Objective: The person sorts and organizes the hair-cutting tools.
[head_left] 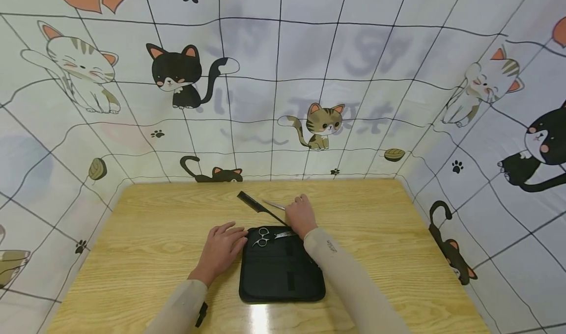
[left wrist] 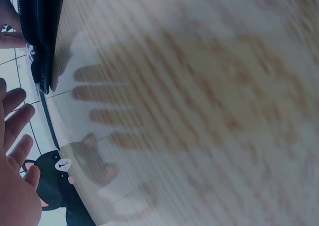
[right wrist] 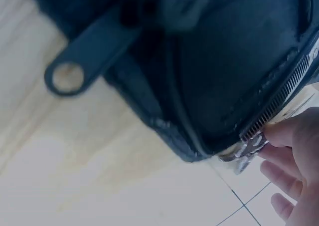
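Note:
A black zip case [head_left: 265, 280] lies opened out on the table. At its upper left are ring handles of scissors [head_left: 262, 237], and a toothed silver blade [head_left: 285, 235] shows to their right; the right wrist view shows its teeth [right wrist: 281, 96]. Just beyond the case, my right hand [head_left: 301, 216] pinches silver scissors [right wrist: 244, 153], their slim blade [head_left: 273, 204] pointing left. The fingers hide the handle part. A black rat-tail comb [head_left: 252, 202] lies slanted, its tail running toward that hand. My left hand [head_left: 223, 248] rests by the case's upper left corner, fingers extended.
The wooden table [head_left: 155, 255] reaches back to a cat-patterned sheet [head_left: 247, 98], which also hangs at both sides. A large zipper pull [right wrist: 89, 56] hangs at the case's edge in the right wrist view.

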`<state>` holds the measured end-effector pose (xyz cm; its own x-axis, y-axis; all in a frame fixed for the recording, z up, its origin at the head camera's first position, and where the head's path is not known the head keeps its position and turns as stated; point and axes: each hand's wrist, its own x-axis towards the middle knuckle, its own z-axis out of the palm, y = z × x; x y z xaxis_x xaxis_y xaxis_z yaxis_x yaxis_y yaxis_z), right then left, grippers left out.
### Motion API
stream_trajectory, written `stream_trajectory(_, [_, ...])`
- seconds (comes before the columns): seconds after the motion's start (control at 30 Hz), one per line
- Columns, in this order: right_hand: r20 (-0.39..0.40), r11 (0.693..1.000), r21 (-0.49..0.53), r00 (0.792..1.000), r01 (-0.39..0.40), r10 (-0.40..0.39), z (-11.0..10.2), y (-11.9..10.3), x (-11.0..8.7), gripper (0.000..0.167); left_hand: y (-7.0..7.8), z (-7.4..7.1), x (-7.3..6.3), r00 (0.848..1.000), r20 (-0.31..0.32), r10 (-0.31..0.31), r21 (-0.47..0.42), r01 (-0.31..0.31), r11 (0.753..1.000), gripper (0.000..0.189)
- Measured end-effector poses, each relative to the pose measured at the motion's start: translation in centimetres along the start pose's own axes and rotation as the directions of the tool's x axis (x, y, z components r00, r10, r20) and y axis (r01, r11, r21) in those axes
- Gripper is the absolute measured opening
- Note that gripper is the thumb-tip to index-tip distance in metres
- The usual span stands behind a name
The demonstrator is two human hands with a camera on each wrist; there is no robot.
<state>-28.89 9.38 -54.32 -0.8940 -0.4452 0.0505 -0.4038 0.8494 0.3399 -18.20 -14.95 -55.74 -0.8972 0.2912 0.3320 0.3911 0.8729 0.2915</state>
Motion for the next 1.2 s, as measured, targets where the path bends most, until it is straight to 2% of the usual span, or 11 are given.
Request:
stream_trajectory(0.23, [0.020,0.995,-0.086,0.999,0.044,-0.042,0.2,0.6,-0.1,0.012,0.0,0.0,0.0,1.000,0.008,0.001,0.004,-0.001,1.000,0.027])
stream_trajectory(0.43, [0.004,0.995,-0.080,0.999,0.054,-0.054,-0.1,1.1,-0.1,0.006,-0.1,0.0,0.1,1.000,0.006,-0.002,-0.008,0.002,1.000,0.027])
stream_trajectory(0.57, [-0.032,0.997,-0.052,0.998,0.050,-0.052,0.1,1.5,-0.1,0.010,-0.2,-0.1,0.1,1.000,-0.002,-0.006,-0.009,0.006,1.000,0.026])
stream_trajectory(0.7, [-0.032,1.000,0.003,0.999,0.030,-0.030,0.1,2.1,-0.1,0.014,-0.3,0.0,0.1,1.000,0.002,-0.017,0.000,0.017,1.000,0.026])
stream_trajectory(0.87, [-0.030,0.992,0.126,0.999,-0.024,0.028,-0.5,3.3,-0.2,0.018,-0.3,-0.1,0.2,1.000,-0.003,-0.018,-0.005,0.018,1.000,0.025])
stream_trajectory(0.97, [-0.007,0.963,0.263,0.998,-0.054,0.058,-0.7,4.0,-0.3,0.031,-0.2,-0.2,0.2,1.000,-0.006,-0.015,-0.006,0.015,1.000,0.024])
stream_trajectory(1.1, [0.060,0.886,0.453,0.995,-0.102,0.083,-1.2,4.7,-0.7,0.043,-0.1,-0.2,0.3,1.000,-0.004,-0.008,-0.007,0.008,1.000,0.024])
stream_trajectory(1.2, [0.087,0.831,0.541,0.991,-0.129,0.098,-1.8,5.1,-1.0,0.043,-0.1,-0.2,0.4,1.000,-0.010,0.002,-0.009,-0.002,1.000,0.025])
